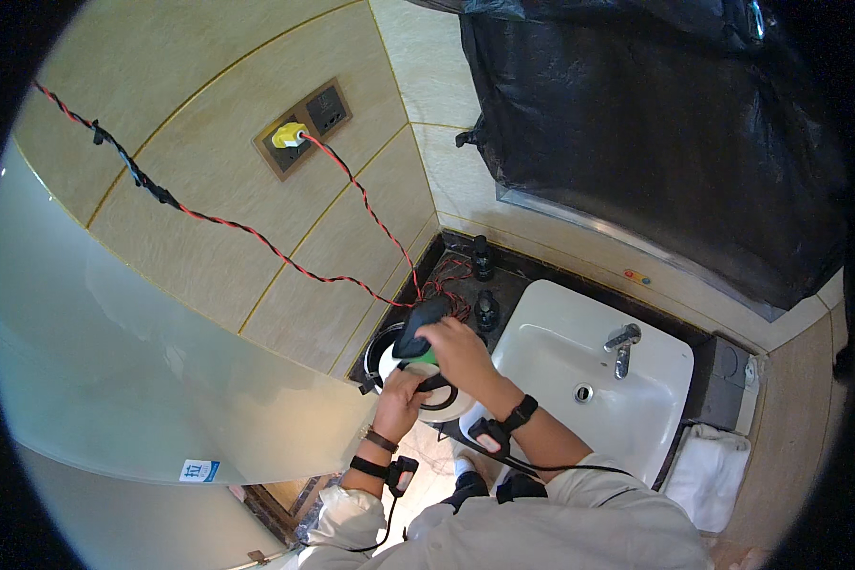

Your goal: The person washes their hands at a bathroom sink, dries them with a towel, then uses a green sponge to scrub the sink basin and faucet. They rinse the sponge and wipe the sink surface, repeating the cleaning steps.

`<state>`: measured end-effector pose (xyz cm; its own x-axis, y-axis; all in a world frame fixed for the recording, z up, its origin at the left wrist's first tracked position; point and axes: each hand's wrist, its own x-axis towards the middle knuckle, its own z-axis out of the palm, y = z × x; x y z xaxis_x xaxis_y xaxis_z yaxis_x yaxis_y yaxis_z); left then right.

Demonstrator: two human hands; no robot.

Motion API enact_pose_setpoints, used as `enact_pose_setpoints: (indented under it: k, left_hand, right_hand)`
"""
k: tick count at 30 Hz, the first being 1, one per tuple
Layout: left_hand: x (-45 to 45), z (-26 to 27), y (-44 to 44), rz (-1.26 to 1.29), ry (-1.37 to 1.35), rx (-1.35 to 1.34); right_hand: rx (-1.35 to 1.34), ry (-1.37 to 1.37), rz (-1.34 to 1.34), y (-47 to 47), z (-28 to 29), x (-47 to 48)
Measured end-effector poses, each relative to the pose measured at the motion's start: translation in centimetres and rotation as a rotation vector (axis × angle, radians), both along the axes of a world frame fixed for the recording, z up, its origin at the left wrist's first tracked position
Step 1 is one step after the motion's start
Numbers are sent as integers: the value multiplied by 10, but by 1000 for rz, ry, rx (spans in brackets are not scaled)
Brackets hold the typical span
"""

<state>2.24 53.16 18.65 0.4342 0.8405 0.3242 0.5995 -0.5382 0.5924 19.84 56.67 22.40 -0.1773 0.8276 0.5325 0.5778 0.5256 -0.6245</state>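
My right hand (463, 353) grips a dark, rounded object (424, 324) that is held tilted above the counter corner; its exact kind is unclear. Lower and to the left, my left hand (401, 399) has its fingers on a black band (438, 382) crossing a white round piece with a black ring (442, 400). Something green (422, 358) peeks out between the hands. Behind them is a white round vessel with a dark rim (372, 356), largely covered by the hands and the dark object.
Twisted red-black wires (367, 203) run from a yellow plug (288, 135) to the counter. Two dark bottles (482, 260) stand near the white washbasin (541, 349) with its chrome faucet (621, 345). A frosted glass panel (178, 356) borders the left; a folded white towel (709, 474) lies right.
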Motion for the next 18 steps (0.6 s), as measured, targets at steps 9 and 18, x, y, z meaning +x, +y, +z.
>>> enact_pose_setpoints:
  k: [9,18]
  left_hand:
    - [0,-2,-2,161,-188,-75]
    - [-8,-12,9,358,-477,-438]
  right_hand:
    - [56,160,-87,-28,3,18]
    - [152,-79,-64,-79,-65,1]
